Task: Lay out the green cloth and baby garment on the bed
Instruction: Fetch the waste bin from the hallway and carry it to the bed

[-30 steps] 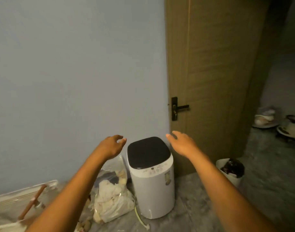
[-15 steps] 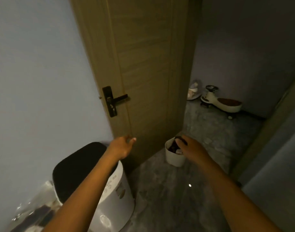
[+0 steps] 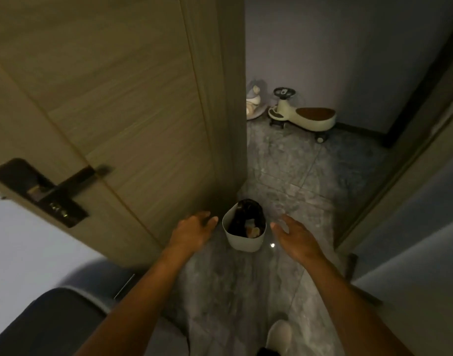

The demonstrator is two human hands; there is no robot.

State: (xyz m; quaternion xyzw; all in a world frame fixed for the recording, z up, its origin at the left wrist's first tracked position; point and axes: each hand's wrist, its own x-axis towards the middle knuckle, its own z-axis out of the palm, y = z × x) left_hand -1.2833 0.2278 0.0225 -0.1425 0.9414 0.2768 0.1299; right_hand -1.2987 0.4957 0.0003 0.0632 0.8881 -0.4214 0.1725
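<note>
Below, white bin (image 3: 243,240) holds dark bag (image 3: 246,214).

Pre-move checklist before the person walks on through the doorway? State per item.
1. Left hand free: ok, fingers relaxed, holds nothing.
2. Right hand free: ok, open, holds nothing.
3. Brown wooden door open: ok, grey tiled floor visible past its edge.
4. Path clear: not ok, small white waste bin with black liner stands on the floor between the hands.
5. Cream ride-on toy car beyond the doorway: ok, parked by the far wall.
6. Green cloth, baby garment, bed: cannot tell, none in view.
</note>
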